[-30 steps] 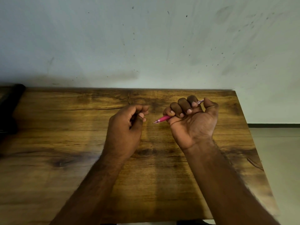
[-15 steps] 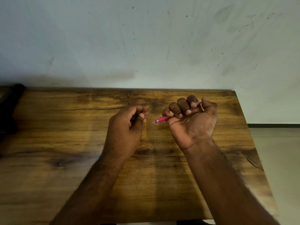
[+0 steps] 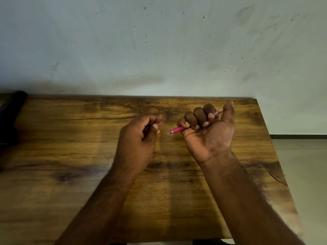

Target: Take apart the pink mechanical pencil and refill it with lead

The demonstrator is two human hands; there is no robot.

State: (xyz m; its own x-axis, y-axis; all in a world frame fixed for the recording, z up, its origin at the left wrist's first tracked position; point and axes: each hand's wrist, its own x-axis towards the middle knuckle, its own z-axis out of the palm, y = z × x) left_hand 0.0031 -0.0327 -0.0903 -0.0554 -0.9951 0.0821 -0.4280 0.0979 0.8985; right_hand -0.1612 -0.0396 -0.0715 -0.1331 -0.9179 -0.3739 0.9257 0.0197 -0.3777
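My right hand (image 3: 208, 131) is palm-up above the wooden table, its fingers curled around the pink mechanical pencil (image 3: 177, 129). The pencil's tip points left and its back end sticks out between forefinger and thumb. The thumb is lifted straight up, off the pencil's end. My left hand (image 3: 139, 138) sits just left of the pencil tip, fingers curled with thumb pressed to forefinger. Whether it pinches something small is hidden.
The wooden table (image 3: 70, 183) stands against a pale scuffed wall (image 3: 159, 50). A dark object (image 3: 10, 117) lies at the table's far left edge. The table's right edge (image 3: 276, 165) drops to a light floor.
My right thumb has lifted off the pencil's back end and now points up. The pencil and the left hand have barely moved.
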